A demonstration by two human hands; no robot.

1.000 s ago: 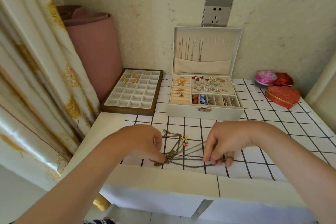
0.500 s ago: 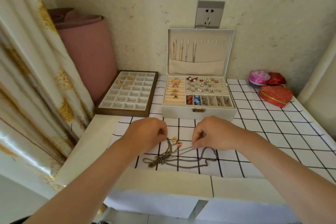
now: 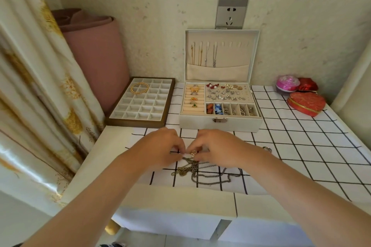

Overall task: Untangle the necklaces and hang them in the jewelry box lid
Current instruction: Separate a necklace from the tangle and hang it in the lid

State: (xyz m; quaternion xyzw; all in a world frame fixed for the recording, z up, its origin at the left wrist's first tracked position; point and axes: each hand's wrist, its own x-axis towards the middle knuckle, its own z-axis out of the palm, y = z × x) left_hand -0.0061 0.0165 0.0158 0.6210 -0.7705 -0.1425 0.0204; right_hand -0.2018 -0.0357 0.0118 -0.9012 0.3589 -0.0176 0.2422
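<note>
Two hands meet in the head view: my left hand (image 3: 160, 149) and right hand (image 3: 218, 149) both pinch, fingers curled, at the tangled necklaces (image 3: 192, 170) just in front of the jewelry box (image 3: 218, 124). I'd tease one chain loose slowly, never yanking; its lid (image 3: 220, 35) shows free hooks (image 3: 234, 43).

- Left hand (image 3: 160, 148), right hand (image 3: 218, 148): fingertips mostly hidden under knuckles.
- Strand of necklaces (image 3: 192, 170) each pinches: unresolvable.
- Charm (image 3: 193, 153) between fingertips: too small to identify.
- Small metal item (image 3: 267, 149) right of right fingers: partly behind wrist.
</note>
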